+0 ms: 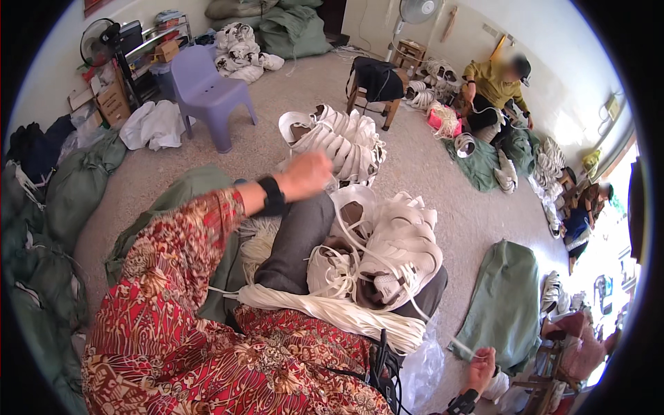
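Observation:
A white sneaker rests on my lap over the dark trouser legs, toe pointing away. Beside it lies another white shoe with loose laces. Raised above the left knee, my left hand is closed and somewhat blurred, a white shoelace running up to it. That lace trails across the sneaker toward the right. Out at the lower right, my right hand pinches a white shoelace end. A thick bundle of white laces lies across my lap, nearest to me.
A pile of white shoes stands on the floor ahead. Left of it is a purple chair. Green sacks line the left side. A green cloth lies at the right. Another person sits at the far right among shoes.

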Available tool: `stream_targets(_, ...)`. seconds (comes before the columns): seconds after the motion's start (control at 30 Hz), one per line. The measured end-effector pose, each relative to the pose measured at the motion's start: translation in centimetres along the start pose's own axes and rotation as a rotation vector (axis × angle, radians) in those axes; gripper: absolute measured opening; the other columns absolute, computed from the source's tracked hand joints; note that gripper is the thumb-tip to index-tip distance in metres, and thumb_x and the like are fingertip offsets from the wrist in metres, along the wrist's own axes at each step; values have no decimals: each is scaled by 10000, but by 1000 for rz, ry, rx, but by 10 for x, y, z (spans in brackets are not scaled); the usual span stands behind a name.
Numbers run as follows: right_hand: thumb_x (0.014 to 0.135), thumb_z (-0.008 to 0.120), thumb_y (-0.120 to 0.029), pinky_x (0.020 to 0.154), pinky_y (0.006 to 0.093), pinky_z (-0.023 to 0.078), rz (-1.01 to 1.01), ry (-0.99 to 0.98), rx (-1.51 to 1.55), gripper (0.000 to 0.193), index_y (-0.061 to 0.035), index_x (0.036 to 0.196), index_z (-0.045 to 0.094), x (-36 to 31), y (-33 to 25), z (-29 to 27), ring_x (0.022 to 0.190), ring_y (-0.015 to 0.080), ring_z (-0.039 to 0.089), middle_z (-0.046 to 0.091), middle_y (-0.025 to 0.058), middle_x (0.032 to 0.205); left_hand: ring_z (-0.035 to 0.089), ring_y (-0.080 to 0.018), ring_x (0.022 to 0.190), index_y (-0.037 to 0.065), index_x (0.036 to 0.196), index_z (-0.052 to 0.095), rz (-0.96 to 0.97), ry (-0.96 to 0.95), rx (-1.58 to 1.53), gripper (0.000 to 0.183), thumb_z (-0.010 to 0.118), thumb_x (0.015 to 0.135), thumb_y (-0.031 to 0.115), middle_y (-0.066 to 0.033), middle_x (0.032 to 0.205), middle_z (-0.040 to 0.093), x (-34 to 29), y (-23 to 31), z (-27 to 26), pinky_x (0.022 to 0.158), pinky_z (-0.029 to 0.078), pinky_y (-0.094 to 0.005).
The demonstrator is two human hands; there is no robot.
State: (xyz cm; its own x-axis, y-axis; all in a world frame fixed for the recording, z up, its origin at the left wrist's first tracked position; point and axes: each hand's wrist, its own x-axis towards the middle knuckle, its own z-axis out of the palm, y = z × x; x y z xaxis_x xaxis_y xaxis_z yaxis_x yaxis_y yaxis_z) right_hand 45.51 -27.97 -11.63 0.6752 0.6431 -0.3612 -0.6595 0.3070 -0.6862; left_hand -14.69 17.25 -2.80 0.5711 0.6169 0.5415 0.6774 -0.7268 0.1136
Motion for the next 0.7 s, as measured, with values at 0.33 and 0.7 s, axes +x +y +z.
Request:
stream_targets(0.33, 987, 586, -96, 617, 278, 521, 338, -566, -650, 85, -37, 1047, 600, -101, 155, 236, 673, 139, 601, 653, 67, 857, 552, -44, 746, -10, 929, 674, -316, -429, -1282, 135, 669, 920, 125, -22, 773, 647, -25, 177, 42, 672, 472, -249)
stream_targets(0.7, 987, 622, -160, 393, 193, 235, 228, -497, -741, 105, -56, 970, 621, -94, 177, 230, 436, 17, 325, 481, -52, 626, 644, -238, 878, 7, 910, 676, -133, -182, -1001, 96, 669, 886, 99, -99, 832, 652, -25, 184, 45, 777, 493, -349)
